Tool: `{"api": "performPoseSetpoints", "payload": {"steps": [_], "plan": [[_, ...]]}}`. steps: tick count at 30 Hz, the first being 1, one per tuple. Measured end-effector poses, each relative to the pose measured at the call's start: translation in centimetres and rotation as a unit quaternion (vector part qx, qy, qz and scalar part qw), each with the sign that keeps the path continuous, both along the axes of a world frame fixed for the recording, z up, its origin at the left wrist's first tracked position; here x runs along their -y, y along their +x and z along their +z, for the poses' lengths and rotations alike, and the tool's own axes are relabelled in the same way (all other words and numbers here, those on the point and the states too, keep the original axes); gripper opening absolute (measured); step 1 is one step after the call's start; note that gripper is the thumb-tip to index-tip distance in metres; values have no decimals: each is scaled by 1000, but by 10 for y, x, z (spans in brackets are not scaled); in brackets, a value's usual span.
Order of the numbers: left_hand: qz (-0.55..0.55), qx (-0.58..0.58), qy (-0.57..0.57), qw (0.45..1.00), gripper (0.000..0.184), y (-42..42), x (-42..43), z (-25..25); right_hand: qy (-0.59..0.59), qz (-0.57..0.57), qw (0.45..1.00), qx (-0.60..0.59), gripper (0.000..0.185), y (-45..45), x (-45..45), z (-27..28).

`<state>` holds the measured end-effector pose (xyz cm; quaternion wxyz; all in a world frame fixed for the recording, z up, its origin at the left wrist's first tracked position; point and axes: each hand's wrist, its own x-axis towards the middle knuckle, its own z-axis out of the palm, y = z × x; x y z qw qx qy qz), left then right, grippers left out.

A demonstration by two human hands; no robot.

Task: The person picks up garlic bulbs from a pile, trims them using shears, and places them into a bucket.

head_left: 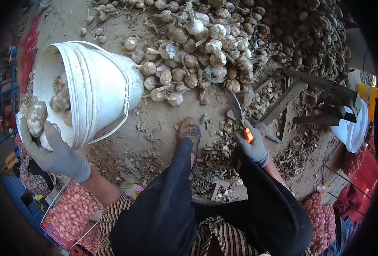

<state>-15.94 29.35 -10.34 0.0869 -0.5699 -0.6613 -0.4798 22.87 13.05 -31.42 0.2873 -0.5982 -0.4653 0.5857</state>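
Note:
At the mouth of a white bucket [101,87] tipped on its side, my left hand [59,154] in a grey glove is closed round garlic bulbs [36,118]. More garlic [60,94] lies inside the bucket. My right hand [253,147], also gloved, rests by my right knee and grips a knife [248,135] with an orange handle. Its long blade points away from me toward the garlic pile [189,55]. Dry stalks and dirt cling to many of the piled bulbs.
A low frame [289,91] of dark bars stands right of the knife. Beyond it is another white bucket [350,130]. Dry leaf scraps [216,164] litter the ground around my shoe [190,130]. Net sacks of garlic [72,211] stand at lower left and lower right.

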Motion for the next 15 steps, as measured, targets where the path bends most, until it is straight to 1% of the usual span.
{"api": "performPoseSetpoints", "payload": {"steps": [1,2,3,4,5,6,7,8,9,10,11,13,14,15], "plan": [[32,-393,-43,918,56,-12,-10,13,3,1,1000,-1,57,-1,-1,2],[52,-393,-9,918,55,-8,-14,0,11,-2,1000,7,56,-1,-2,4],[70,-392,22,917,54,13,-19,-17,17,-7,1000,15,56,-1,-2,6],[44,-373,38,926,52,30,-17,-31,16,-8,1000,18,56,-1,0,4],[-47,-300,57,951,46,46,-18,-53,11,-30,999,3,55,-1,3,0],[-161,-221,1,962,42,64,-24,-78,6,-51,999,-11,54,-1,3,-2],[-225,-169,-117,952,35,81,-35,-104,4,-47,999,-10,54,1,1,-2],[-232,-152,-230,933,28,95,-48,-134,-2,-38,999,-3,54,1,0,-1],[-243,-208,-243,916,37,90,-67,-184,-6,-29,1000,4,54,2,-2,0],[-203,-247,-308,896,45,88,-79,-220,-2,-25,1000,3,54,2,-2,1],[-162,-280,-372,870,53,91,-90,-242,-3,-27,1000,7,54,3,-1,1],[-141,-226,-444,855,63,98,-113,-253,19,-32,999,22,54,2,0,2],[-152,-215,-433,862,56,96,-120,-252,18,-34,999,24,54,3,1,-1],[-152,-216,-432,862,56,92,-122,-253,19,-35,999,23,54,4,1,1]]}}
